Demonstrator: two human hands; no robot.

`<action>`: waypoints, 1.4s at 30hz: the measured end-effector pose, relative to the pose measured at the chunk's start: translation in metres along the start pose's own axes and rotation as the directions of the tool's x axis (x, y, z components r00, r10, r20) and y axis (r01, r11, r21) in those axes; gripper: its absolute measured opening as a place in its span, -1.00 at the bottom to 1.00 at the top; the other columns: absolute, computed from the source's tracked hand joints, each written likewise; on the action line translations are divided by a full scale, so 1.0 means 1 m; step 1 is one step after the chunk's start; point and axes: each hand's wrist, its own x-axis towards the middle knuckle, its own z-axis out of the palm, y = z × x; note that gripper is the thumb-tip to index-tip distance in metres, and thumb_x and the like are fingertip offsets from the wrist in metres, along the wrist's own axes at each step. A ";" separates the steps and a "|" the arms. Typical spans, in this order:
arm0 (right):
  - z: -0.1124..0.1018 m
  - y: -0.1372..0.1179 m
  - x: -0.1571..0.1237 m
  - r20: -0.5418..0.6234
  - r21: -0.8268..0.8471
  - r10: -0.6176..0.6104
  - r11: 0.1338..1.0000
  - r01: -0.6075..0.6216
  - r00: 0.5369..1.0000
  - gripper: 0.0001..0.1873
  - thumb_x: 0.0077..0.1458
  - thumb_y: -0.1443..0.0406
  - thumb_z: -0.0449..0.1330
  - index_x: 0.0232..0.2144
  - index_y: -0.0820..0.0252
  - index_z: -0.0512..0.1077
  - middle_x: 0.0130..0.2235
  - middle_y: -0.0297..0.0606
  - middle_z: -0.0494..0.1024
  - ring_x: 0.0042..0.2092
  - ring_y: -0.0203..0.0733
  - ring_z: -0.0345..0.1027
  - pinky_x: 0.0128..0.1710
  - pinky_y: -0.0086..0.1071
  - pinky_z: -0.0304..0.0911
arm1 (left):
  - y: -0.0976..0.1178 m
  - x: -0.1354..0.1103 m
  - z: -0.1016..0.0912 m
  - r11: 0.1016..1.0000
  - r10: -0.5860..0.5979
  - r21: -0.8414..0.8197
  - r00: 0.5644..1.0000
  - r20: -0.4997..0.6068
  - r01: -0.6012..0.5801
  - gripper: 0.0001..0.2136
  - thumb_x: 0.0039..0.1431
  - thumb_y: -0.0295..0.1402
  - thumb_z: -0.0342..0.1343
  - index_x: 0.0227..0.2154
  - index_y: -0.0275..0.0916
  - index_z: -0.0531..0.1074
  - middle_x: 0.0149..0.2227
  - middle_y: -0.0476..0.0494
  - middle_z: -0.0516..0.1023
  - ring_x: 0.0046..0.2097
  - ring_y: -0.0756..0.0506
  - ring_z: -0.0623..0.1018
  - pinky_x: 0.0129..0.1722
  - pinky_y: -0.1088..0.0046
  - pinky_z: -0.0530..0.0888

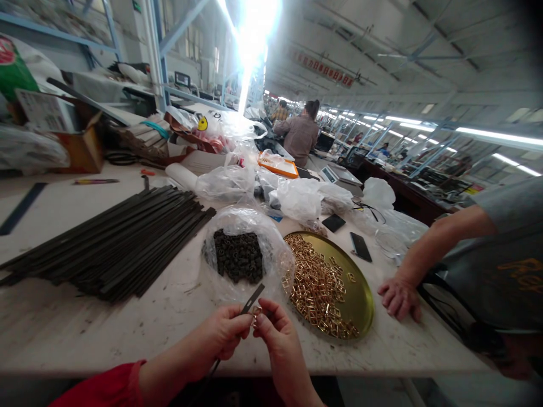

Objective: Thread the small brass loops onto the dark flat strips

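Strap [256,295] between left fingers [241,324]

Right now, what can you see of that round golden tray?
The tray is round, low-rimmed and shiny, apparently golden metal. It lies flat on the pale table, right of the clear plastic bag, whose edge reaches its left side. Small golden buckles heap over its left and near parts; its right is mostly bare.

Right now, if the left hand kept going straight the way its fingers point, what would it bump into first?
Most likely the left hand would meet the small gold-coloured piece pinched by the right hand, then that hand itself. They look very close, though depth is hard to judge.
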 end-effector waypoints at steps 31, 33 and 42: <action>-0.003 -0.003 -0.001 0.198 -0.332 -0.114 0.927 0.176 0.973 -0.77 -0.06 0.28 0.22 -0.28 0.20 0.40 -0.48 -0.37 0.45 -0.43 -0.31 0.31 -0.40 -0.44 0.20 | -0.001 0.008 -0.009 0.915 0.066 0.404 0.993 -0.096 -0.021 -0.63 -0.15 -0.01 0.04 -0.47 -0.26 0.27 -0.62 0.14 0.17 -0.67 0.12 0.04 -0.72 0.58 -0.06; -0.001 -0.006 -0.001 0.207 -0.350 -0.111 0.919 0.179 0.972 -0.83 -0.04 0.27 0.20 -0.33 0.21 0.43 -0.49 -0.36 0.46 -0.47 -0.33 0.30 -0.44 -0.46 0.20 | 0.001 0.007 -0.010 0.908 0.078 0.418 0.993 -0.088 -0.034 -0.62 -0.15 0.01 0.03 -0.48 -0.26 0.26 -0.61 0.13 0.19 -0.66 0.11 0.06 -0.71 0.58 -0.04; 0.000 -0.015 -0.004 0.004 0.189 0.099 0.977 -0.098 0.995 -0.62 -0.18 0.20 0.34 -0.26 0.22 0.44 -0.47 -0.37 0.45 -0.45 -0.39 0.33 -0.52 -0.56 0.24 | -0.001 -0.009 -0.026 0.812 0.245 0.541 0.969 0.023 -0.218 -0.69 0.05 -0.09 -0.08 -0.42 -0.23 0.37 -0.58 0.08 0.23 -0.47 -0.01 0.26 -0.43 0.55 0.22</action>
